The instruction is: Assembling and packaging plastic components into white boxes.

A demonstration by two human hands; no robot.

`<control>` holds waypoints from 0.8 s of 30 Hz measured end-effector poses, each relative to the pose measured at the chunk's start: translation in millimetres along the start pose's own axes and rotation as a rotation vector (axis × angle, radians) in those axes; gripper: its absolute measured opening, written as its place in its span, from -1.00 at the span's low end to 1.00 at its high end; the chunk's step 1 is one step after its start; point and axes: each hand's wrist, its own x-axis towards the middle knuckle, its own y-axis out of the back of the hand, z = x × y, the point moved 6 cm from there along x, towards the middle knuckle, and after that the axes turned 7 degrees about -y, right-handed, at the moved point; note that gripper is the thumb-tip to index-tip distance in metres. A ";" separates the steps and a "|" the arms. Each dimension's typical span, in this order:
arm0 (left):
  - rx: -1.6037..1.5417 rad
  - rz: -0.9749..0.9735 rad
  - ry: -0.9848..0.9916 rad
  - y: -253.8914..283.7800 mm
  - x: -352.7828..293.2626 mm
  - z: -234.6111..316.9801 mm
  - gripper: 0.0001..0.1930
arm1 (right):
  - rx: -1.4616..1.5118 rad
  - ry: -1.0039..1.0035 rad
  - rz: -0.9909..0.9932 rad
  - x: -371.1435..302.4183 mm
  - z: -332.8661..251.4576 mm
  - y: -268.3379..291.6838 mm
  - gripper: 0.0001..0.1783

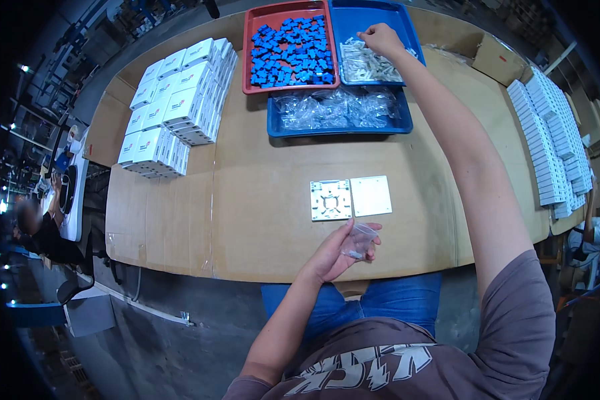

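Observation:
My left hand [338,253] is closed round a small clear plastic bag [360,239] near the table's front edge. Something small and pale lies in the bottom of the bag. Just beyond that hand, a white square plastic box base [331,217] with a ring-shaped middle lies beside a flat white square cover [372,195]. My right arm reaches far forward, and my right hand [382,41] is over a blue tray [407,20] of small whitish packets [370,67]. Its fingers are pinched together; whatever may be between them is too small to make out.
Left of the blue tray stands a red tray [249,57] of blue clip-like parts [292,53]. A nearer blue tray [340,132] holds clear bags [337,108]. White boxes [173,100] are stacked at left, white square pieces [547,140] at right. Cardboard [267,187] covers the table.

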 end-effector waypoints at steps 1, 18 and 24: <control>-0.007 -0.004 0.008 -0.9 -1.2 0.7 -0.30 | -0.040 -0.016 -0.029 6.6 -3.9 -4.9 -0.55; 0.002 -0.024 0.060 0.9 0.0 -2.7 -0.32 | -0.298 0.035 -0.145 32.5 -38.7 -24.6 -0.49; 0.020 -0.032 0.046 0.3 -1.2 -0.8 -0.31 | 0.305 -0.245 -0.403 19.4 6.9 3.0 -0.68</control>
